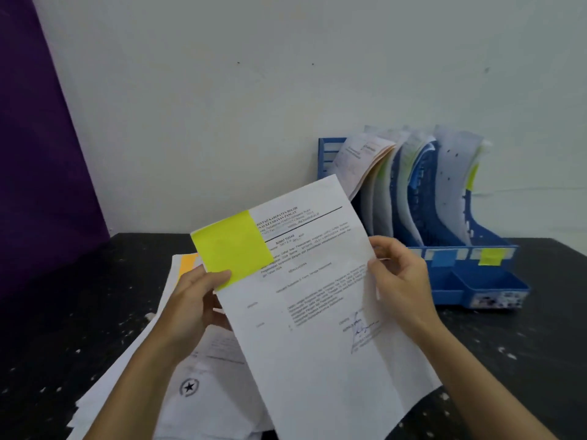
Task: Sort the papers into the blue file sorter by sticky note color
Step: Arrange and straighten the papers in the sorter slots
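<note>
I hold a printed white paper up over the table, tilted, with a yellow sticky note on its top left corner. My left hand pinches its left edge, thumb on the note's lower corner. My right hand grips the right edge. The blue file sorter stands at the back right against the wall, its slots holding curled papers. Blue and yellow labels mark its front rail. A stack of more papers lies under my left arm, one with an orange sticky note.
The table is black with white specks. A white wall runs behind it and a purple panel stands at the left. A yellow note sticks out of the sorter's rightmost slot.
</note>
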Demonstrator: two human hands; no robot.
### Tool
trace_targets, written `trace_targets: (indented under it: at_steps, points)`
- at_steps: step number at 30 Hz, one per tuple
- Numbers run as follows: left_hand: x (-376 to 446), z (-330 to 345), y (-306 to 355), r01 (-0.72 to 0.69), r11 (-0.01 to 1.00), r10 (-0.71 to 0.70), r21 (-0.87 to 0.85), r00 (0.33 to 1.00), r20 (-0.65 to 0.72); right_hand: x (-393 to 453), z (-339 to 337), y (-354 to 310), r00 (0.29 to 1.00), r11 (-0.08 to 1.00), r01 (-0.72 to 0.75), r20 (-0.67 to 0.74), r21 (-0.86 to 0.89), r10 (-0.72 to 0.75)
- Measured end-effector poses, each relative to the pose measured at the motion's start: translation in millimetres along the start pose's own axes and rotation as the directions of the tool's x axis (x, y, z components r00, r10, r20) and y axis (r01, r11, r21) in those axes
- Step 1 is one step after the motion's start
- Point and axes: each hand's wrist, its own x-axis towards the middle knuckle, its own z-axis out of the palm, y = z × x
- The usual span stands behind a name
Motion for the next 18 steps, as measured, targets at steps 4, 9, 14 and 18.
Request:
trace_targets:
  at_steps: [4,9,14,18]
  points:
    - [-4,46,15,-0.059,0.997,0.053,0.048,0.992,0.11,0,-13,3,0.92,0.862,0.159,-0.245,-0.482,-0.307]
    - [-10,112,31,-0.165,0.986,0.163,-0.007,0.966,0.203,-21,-17,-13,0.815,0.682,0.46,-0.034,-0.568,-0.578]
    - [-8,156,43,-0.192,0.977,0.209,-0.088,0.944,0.254,-22,-34,-10,0.736,0.426,0.422,0.028,-0.8,-0.677]
    - [-3,176,49,-0.233,0.97,0.242,-0.072,0.874,0.422,-7,-64,-7,0.693,0.411,0.337,-0.072,-0.847,-0.717]
